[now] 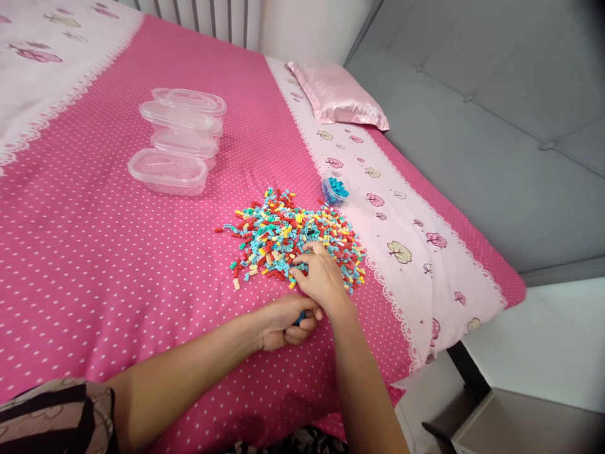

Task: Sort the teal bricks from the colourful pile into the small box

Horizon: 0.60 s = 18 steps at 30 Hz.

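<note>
A heap of small toy building bricks [269, 236] in red, light blue, yellow, green and cream lies spread on the pink dotted bedsheet. My right hand [321, 274] rests at the near side of the heap, its fingers apart and touching the bricks. Just below it, my left hand [290, 321] is curled closed around dark blue bricks [300, 318]; how many is hidden by the fingers. Beyond the heap, to the right, stands a small clear tub [328, 191] holding blue bricks.
Several clear plastic containers with lids [167, 169] stand in a row at the back left of the bed. A shiny pink pillow [338, 94] lies near the grey padded headboard [454, 139]. The bed's edge [517, 293] drops off at the right.
</note>
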{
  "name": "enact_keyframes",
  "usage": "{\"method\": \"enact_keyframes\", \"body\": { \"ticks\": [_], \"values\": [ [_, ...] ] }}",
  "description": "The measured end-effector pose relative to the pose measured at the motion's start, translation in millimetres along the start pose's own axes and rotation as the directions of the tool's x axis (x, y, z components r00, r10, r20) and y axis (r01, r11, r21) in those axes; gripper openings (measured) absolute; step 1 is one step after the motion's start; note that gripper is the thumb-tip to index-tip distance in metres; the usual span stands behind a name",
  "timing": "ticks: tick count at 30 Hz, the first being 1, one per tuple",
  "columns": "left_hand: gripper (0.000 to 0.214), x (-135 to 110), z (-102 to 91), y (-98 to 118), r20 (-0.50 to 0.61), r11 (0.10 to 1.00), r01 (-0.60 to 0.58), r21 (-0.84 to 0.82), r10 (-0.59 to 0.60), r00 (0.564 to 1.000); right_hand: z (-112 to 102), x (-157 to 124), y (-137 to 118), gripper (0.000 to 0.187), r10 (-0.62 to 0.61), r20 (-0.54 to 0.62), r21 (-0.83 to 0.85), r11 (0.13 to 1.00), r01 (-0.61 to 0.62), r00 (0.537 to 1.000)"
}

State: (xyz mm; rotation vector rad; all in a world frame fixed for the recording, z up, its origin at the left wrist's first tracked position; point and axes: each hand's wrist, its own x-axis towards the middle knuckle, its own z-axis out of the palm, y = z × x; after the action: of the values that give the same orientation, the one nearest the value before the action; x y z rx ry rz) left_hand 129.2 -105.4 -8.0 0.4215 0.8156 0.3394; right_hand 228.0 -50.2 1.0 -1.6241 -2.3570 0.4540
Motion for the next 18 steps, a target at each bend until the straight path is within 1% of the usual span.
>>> {"method": "enact_keyframes", "body": {
  "ticks": [7, 11, 18],
  "values": [
    [0.016, 1, -0.7, -1, 0.005, 0.999, 0.017, -0.033, -0.017, 1.000, 4, 2, -2, 0.018, 0.025, -0.011, 0.014, 1.000, -0.025, 1.000],
    [0.018, 3, -1.0, -2, 0.011, 1.000, 0.012, -0.025, -0.012, 1.000, 6, 0, 0, 0.019, 0.007, -0.042, 0.051, 0.999, -0.005, 0.999],
    [0.016, 2, -0.7, -2, 0.030, 0.999, 0.001, -0.032, 0.000, 1.000, -3, -8, 7, 0.018, -0.009, -0.122, 0.156, 0.987, 0.028, 0.993]
  ]
}}
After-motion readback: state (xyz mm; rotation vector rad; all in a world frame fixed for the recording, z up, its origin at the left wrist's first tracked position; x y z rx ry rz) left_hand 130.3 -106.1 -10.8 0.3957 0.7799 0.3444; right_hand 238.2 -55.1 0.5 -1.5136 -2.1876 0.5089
